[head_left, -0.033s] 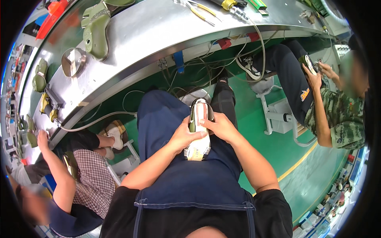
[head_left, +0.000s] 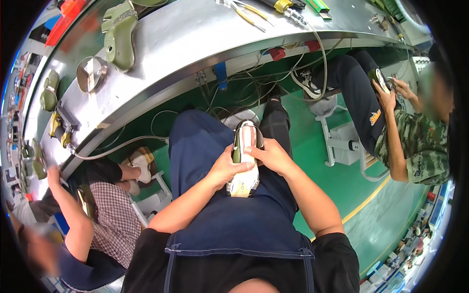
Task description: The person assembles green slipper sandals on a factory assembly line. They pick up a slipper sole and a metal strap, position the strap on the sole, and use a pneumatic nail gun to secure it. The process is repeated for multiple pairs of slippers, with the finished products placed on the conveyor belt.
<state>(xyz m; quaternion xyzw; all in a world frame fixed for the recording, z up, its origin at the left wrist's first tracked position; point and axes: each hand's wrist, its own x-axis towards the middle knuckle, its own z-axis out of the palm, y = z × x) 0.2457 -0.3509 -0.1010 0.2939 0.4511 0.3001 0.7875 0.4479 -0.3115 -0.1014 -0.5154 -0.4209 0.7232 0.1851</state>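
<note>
A shoe on a green last (head_left: 245,158) lies over my lap with its underside up. Its sole face is whitish, with a reddish stripe down the middle and a frayed, yellowish end toward me. My left hand (head_left: 227,168) grips the left edge, thumb across the white face. My right hand (head_left: 273,157) holds the opposite edge, its thumb pressed near the stripe. Most of the fingers of both hands are hidden beneath the shoe.
A metal workbench (head_left: 181,44) curves ahead, bearing green lasts (head_left: 119,49), a metal ring (head_left: 91,74), pliers (head_left: 250,18) and an air tool (head_left: 59,132). Hoses (head_left: 122,149) hang below it. Co-workers sit on both sides; the right one holds a similar shoe (head_left: 382,80).
The left co-worker's hand has shifted slightly at the bench edge. My hands and the shoe keep their places.
</note>
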